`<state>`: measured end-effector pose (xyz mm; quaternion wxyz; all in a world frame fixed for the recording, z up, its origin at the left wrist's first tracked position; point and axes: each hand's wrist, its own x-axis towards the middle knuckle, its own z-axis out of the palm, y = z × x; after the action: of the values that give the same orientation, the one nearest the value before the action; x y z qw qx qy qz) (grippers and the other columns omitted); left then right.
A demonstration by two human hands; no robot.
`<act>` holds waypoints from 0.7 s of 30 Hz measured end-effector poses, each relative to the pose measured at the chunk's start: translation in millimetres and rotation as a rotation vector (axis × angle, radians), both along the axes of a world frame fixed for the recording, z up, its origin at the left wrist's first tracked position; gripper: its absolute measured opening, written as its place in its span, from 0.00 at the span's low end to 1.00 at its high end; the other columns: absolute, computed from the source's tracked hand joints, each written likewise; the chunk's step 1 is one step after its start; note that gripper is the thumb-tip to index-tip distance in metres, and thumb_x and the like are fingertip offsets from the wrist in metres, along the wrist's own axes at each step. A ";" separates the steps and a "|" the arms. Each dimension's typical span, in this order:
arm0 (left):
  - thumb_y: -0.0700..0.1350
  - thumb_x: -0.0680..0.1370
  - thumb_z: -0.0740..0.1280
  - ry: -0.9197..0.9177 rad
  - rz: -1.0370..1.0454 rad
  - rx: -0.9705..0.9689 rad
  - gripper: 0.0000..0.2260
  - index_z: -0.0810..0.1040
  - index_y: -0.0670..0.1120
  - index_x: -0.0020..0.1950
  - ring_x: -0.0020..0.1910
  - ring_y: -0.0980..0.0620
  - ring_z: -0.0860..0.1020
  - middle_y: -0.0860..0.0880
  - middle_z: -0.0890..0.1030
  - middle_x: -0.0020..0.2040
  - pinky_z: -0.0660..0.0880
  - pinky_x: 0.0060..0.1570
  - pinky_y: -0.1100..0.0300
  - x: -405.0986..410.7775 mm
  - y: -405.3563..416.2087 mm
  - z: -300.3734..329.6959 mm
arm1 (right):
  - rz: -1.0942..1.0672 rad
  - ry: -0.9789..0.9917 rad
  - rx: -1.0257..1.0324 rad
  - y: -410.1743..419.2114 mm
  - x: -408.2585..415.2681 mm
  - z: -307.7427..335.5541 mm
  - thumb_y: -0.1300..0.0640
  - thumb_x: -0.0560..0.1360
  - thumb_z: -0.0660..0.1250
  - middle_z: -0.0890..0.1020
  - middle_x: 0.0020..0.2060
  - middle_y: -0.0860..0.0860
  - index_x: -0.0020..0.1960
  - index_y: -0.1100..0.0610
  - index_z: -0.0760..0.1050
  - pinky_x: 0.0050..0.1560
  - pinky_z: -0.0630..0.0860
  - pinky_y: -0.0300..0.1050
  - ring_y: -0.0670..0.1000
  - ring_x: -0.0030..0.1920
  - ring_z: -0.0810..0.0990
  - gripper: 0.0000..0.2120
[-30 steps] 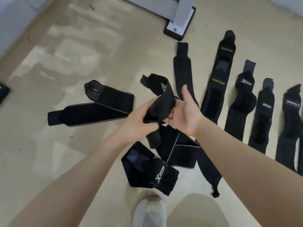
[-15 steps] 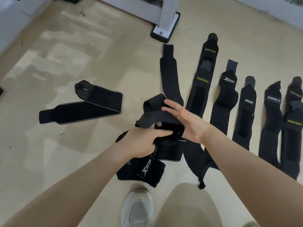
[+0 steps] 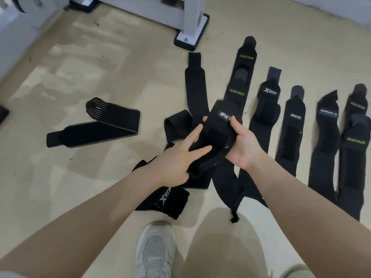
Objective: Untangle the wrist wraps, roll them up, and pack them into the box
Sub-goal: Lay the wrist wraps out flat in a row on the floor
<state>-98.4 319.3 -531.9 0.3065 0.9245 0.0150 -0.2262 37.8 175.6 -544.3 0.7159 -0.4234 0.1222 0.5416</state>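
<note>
Untangling step, by the look of it, with no rolling begun and no box in view.

Right hand (image 3: 244, 146) curled round the upper end of the held wrap (image 3: 215, 135), thumb just beside its grey label. Left hand (image 3: 177, 160) under and round the lower end, two fingers (image 3: 193, 135) lying straight along the wrap's near face, the others hidden beneath it; a grip all the same, wrap carried between both hands, clear of the floor (image 3: 100, 77).

Directly below the two grips: the tangled pile (image 3: 200, 181), straps crossing one another, one end with a white logo (image 3: 165, 197) lying just beside the white shoe (image 3: 155, 249). Right of the right grip: a row of straightened wraps (image 3: 291, 125) laid side by side. Well to the left of the left grip: one folded wrap with striped end (image 3: 94, 125), apart from the rest.

Risks, as judged from here:
- Hook patch on the held wrap probably catching on a strap in the pile below, dragging it up and knotting things again.
- Loose tail possibly slipping from the straight-fingered left grip and dropping back among the crossed straps.
- Swinging the wrap rightward likely to brush the laid-out row and skew it.
- Foot close enough to pin a strap end during a pull.
</note>
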 end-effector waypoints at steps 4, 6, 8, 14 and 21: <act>0.34 0.73 0.66 0.061 -0.019 0.016 0.45 0.41 0.62 0.76 0.66 0.48 0.65 0.57 0.27 0.73 0.76 0.51 0.58 5.2 -18.5 -12.9 | 0.014 -0.042 0.045 -14.0 6.3 4.8 0.51 0.81 0.52 0.80 0.61 0.54 0.63 0.59 0.76 0.61 0.75 0.51 0.55 0.61 0.78 0.20; 0.37 0.73 0.66 0.064 -0.022 0.046 0.44 0.40 0.62 0.76 0.60 0.50 0.68 0.57 0.31 0.73 0.76 0.51 0.59 7.7 -26.1 -16.6 | 0.020 -0.079 0.046 -21.4 10.8 2.7 0.56 0.80 0.53 0.79 0.61 0.55 0.67 0.59 0.70 0.61 0.76 0.51 0.55 0.62 0.78 0.18; 0.38 0.73 0.65 0.090 -0.018 0.058 0.43 0.41 0.63 0.76 0.55 0.51 0.68 0.55 0.35 0.74 0.76 0.51 0.58 9.1 -31.2 -19.6 | 0.027 -0.153 0.053 -29.5 13.8 0.4 0.60 0.80 0.54 0.78 0.63 0.55 0.68 0.59 0.69 0.62 0.74 0.52 0.56 0.63 0.77 0.18; 0.37 0.73 0.64 0.119 -0.049 0.086 0.42 0.44 0.63 0.76 0.55 0.52 0.69 0.53 0.39 0.75 0.74 0.47 0.62 13.0 -34.9 -25.3 | -0.034 -0.156 0.101 -53.5 20.3 -16.2 0.70 0.73 0.59 0.75 0.64 0.59 0.71 0.62 0.66 0.65 0.70 0.58 0.61 0.65 0.74 0.26; 0.38 0.73 0.65 0.197 -0.076 0.112 0.42 0.44 0.63 0.76 0.60 0.50 0.69 0.54 0.39 0.76 0.76 0.51 0.60 11.2 -42.1 -36.4 | -0.043 -0.224 0.086 -58.9 20.9 -13.1 0.62 0.70 0.67 0.79 0.60 0.55 0.68 0.55 0.69 0.60 0.76 0.51 0.57 0.61 0.77 0.26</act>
<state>-87.3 277.2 -568.3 0.2427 0.9133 0.0225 -0.3262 58.7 116.7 -557.4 0.7539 -0.4475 0.0274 0.4802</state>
